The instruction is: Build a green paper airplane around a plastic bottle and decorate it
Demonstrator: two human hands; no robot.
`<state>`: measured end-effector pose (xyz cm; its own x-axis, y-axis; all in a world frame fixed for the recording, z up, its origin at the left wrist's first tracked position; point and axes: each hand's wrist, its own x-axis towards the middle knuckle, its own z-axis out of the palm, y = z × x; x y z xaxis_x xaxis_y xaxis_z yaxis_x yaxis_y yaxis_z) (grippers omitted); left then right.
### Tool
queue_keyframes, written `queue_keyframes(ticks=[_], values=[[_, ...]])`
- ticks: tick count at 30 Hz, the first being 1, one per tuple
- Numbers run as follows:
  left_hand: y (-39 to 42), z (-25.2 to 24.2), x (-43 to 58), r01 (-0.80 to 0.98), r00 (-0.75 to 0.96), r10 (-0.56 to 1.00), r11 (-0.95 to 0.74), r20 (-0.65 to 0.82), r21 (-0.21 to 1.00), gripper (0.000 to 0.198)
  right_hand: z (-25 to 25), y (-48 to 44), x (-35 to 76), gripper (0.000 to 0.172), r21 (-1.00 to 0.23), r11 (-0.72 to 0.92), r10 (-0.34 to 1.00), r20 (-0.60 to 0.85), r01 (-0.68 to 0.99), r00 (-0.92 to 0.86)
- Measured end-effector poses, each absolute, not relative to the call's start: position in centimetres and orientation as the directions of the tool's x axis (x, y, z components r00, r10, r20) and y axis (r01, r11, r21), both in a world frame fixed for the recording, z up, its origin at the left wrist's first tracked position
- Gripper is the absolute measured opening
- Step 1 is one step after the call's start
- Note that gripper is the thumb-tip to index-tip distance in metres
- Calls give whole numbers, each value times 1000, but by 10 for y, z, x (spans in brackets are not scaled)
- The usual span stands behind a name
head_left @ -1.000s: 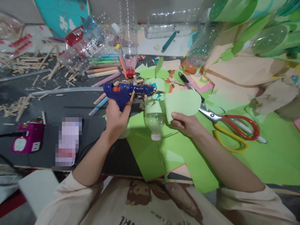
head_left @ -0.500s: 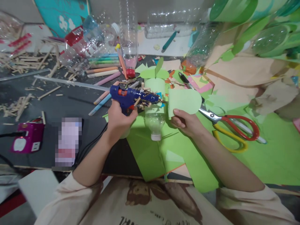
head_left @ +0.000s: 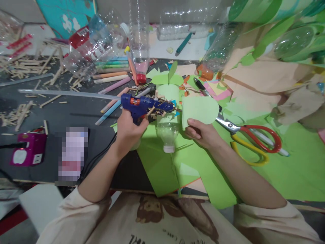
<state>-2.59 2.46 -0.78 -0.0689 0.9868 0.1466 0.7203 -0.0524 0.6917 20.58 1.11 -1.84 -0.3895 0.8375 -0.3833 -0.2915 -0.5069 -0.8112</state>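
Note:
My left hand (head_left: pixel 130 130) is closed round the handle of a blue glue gun (head_left: pixel 138 105), whose barrel is crusted with wood bits. A long clear glue stick (head_left: pixel 68 93) sticks out of its back end. The nozzle points right, at the folded left edge of a pale green paper piece (head_left: pixel 200 110) with a rounded end. My right hand (head_left: pixel 199 132) pinches that paper at its lower left corner. Beneath the glue gun lies a plastic bottle (head_left: pixel 168 132) wrapped in pale green paper, its white cap toward me and green leaf shapes (head_left: pixel 167 78) at the far end.
Red-and-yellow-handled scissors (head_left: pixel 250 135) rest on green paper (head_left: pixel 299 169) at the right. Chalk-like coloured sticks (head_left: pixel 114 84), wood scraps (head_left: pixel 24 115) and clear bottles (head_left: pixel 139 40) lie at left and back. A purple box (head_left: pixel 27 149) and a blurred phone (head_left: pixel 72 154) sit front left.
The glue gun has tilted slightly, and the free end of its glue stick has swung left and down. My right hand and the paper stay nearly still.

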Motion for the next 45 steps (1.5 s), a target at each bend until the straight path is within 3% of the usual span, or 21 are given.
queue_keyframes(ticks=[18,26,45], values=[[25,-12,-28,698,-66,984,-71,163,712,23,-20,10,207,59,-815,-491,845,-360,-308,-395],[26,-6,-27,693,-54,980,-101,191,714,36,-20,9,207,58,-825,-482,845,-349,-295,-404],[29,-14,-34,691,-29,956,-192,292,697,45,-19,10,209,60,-849,-474,834,-347,-235,-429]])
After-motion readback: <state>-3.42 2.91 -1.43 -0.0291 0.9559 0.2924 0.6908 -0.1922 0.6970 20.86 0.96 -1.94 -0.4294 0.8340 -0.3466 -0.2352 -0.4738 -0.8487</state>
